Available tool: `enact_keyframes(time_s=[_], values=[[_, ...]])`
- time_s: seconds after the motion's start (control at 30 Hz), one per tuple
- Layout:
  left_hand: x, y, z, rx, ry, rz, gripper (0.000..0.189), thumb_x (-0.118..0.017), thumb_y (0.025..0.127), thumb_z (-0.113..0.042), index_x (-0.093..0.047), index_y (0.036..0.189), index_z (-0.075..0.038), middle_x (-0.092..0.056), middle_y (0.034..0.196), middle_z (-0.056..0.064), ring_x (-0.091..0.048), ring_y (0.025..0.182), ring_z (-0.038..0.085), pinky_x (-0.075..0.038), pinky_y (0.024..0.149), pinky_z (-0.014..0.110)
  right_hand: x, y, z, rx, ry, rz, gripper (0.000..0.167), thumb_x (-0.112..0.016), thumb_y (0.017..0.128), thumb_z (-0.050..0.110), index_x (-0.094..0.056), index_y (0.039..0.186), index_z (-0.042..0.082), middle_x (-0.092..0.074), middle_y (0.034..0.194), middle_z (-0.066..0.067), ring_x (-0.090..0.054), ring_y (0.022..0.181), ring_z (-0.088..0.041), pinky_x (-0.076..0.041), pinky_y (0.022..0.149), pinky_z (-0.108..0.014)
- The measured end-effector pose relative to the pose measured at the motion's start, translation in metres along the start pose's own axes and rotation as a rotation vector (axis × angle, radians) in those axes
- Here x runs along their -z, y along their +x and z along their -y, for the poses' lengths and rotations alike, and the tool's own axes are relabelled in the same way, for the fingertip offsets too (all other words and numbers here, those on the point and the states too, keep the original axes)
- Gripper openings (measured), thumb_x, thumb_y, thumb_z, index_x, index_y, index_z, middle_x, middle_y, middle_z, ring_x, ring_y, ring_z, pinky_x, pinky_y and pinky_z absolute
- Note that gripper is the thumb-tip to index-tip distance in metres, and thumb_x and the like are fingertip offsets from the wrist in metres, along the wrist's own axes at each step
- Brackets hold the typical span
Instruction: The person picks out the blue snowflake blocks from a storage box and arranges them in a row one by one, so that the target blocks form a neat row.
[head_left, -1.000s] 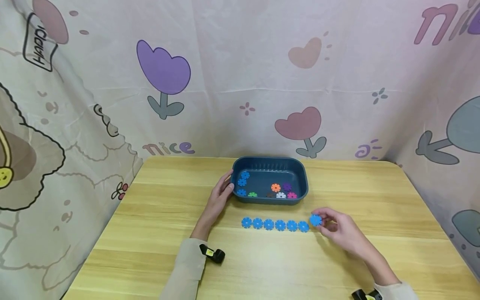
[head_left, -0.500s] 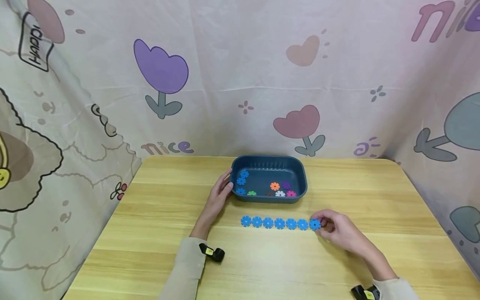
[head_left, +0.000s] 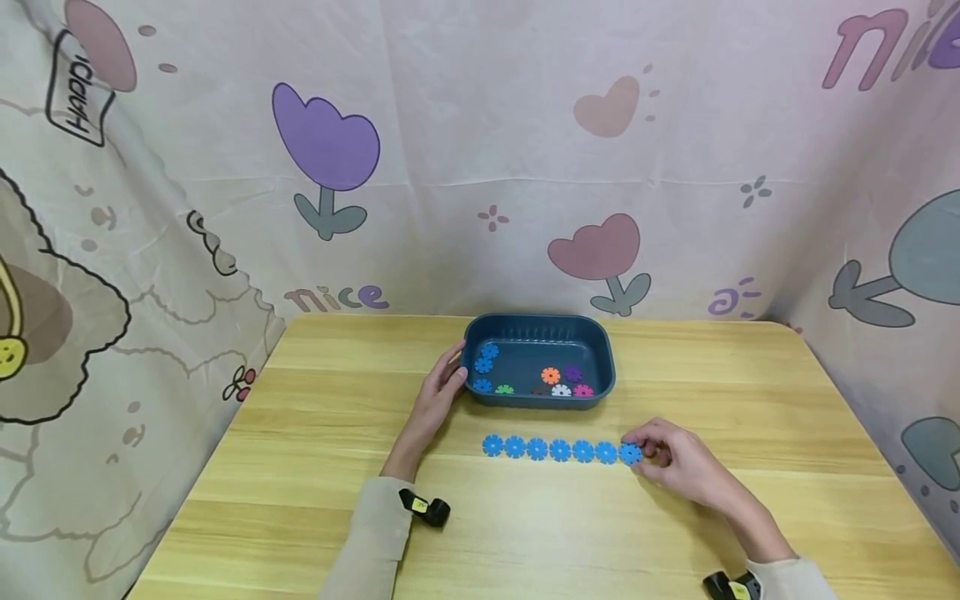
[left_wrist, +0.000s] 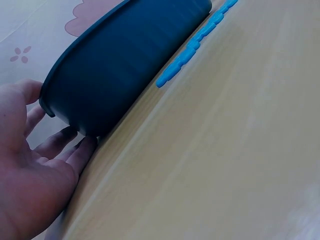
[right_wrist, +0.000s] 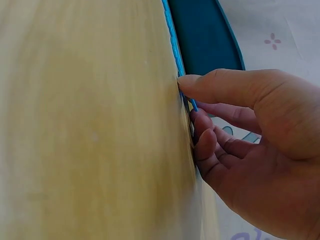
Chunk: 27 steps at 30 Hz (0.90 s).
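Observation:
My right hand [head_left: 675,454] pinches a blue snowflake disc [head_left: 630,453] between thumb and fingertips, at the right end of a row of several blue discs [head_left: 559,451] on the table. In the right wrist view this disc [right_wrist: 193,104] shows edge-on, slightly tilted; whether it touches the table or its neighbour, I cannot tell. My left hand [head_left: 437,392] holds the left end of a dark blue tray [head_left: 540,402]. Its thumb and fingers lie along the tray's end wall, from rim to base, in the left wrist view.
Inside the tray lie several discs: blue ones [head_left: 483,365] at the left, a green one [head_left: 505,390], and orange [head_left: 551,376], purple [head_left: 573,374], white [head_left: 561,391] and pink [head_left: 583,391] ones towards the right. A patterned curtain [head_left: 450,125] hangs behind the wooden table [head_left: 525,525].
My right hand has lowered the blue disc slightly, bringing it into line with the row's right end. The left hand and the tray have stayed in place.

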<state>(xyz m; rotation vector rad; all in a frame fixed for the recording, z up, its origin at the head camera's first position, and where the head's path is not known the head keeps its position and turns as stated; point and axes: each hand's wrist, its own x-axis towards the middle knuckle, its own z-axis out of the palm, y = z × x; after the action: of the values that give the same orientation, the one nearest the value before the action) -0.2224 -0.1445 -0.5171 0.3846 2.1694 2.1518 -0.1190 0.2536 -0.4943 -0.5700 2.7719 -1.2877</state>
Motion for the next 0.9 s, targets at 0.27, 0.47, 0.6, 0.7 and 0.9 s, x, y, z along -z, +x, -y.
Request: enact_keyframes(time_s=[0.27, 0.47, 0.6, 0.7, 0.9], values=[[0.000, -0.001, -0.001, 0.008, 0.009, -0.009, 0.048, -0.048, 0.111, -0.025, -0.040, 0.158, -0.026, -0.035, 0.164, 0.002, -0.035, 0.150, 0.024, -0.038, 0.115, 0.038, 0.000, 0.000, -0.003, 0.025, 0.037, 0.013, 0.034, -0.083, 0.079, -0.005, -0.073, 0.111, 0.005, -0.063, 0.092, -0.003, -0.058, 0.078, -0.015, -0.053, 0.061, -0.023], [-0.002, 0.000, -0.001, 0.005, 0.009, -0.012, 0.048, -0.049, 0.110, -0.024, -0.041, 0.158, -0.024, -0.036, 0.163, 0.004, -0.036, 0.149, 0.026, -0.039, 0.115, 0.042, 0.000, -0.001, 0.000, 0.032, 0.053, -0.080, 0.033, -0.082, 0.080, -0.008, -0.072, 0.110, 0.002, -0.069, 0.094, -0.004, -0.061, 0.080, -0.012, -0.056, 0.062, -0.024], [-0.003, 0.001, 0.000, 0.001, 0.013, -0.003, 0.048, -0.048, 0.111, -0.021, -0.040, 0.158, -0.023, -0.036, 0.164, 0.004, -0.035, 0.150, 0.027, -0.039, 0.115, 0.044, 0.000, 0.002, 0.008, 0.059, 0.035, -0.150, 0.033, -0.080, 0.080, -0.011, -0.071, 0.110, 0.000, -0.070, 0.091, -0.003, -0.064, 0.081, -0.009, -0.060, 0.066, -0.024], [-0.003, 0.002, 0.000, 0.002, 0.012, -0.004, 0.048, -0.048, 0.111, -0.019, -0.040, 0.158, -0.023, -0.035, 0.164, 0.004, -0.034, 0.150, 0.028, -0.038, 0.115, 0.044, 0.000, 0.010, 0.018, 0.094, 0.025, -0.180, 0.031, -0.079, 0.081, -0.011, -0.071, 0.110, 0.000, -0.071, 0.091, -0.001, -0.066, 0.081, -0.009, -0.061, 0.067, -0.025], [-0.002, 0.002, 0.000, 0.017, 0.001, -0.018, 0.049, -0.047, 0.111, -0.019, -0.038, 0.159, -0.021, -0.033, 0.165, 0.006, -0.033, 0.151, 0.029, -0.036, 0.116, 0.045, -0.001, 0.033, 0.041, 0.136, 0.030, -0.190, 0.026, -0.076, 0.089, -0.003, -0.072, 0.113, 0.004, -0.071, 0.093, 0.001, -0.067, 0.083, -0.012, -0.061, 0.071, -0.026]])
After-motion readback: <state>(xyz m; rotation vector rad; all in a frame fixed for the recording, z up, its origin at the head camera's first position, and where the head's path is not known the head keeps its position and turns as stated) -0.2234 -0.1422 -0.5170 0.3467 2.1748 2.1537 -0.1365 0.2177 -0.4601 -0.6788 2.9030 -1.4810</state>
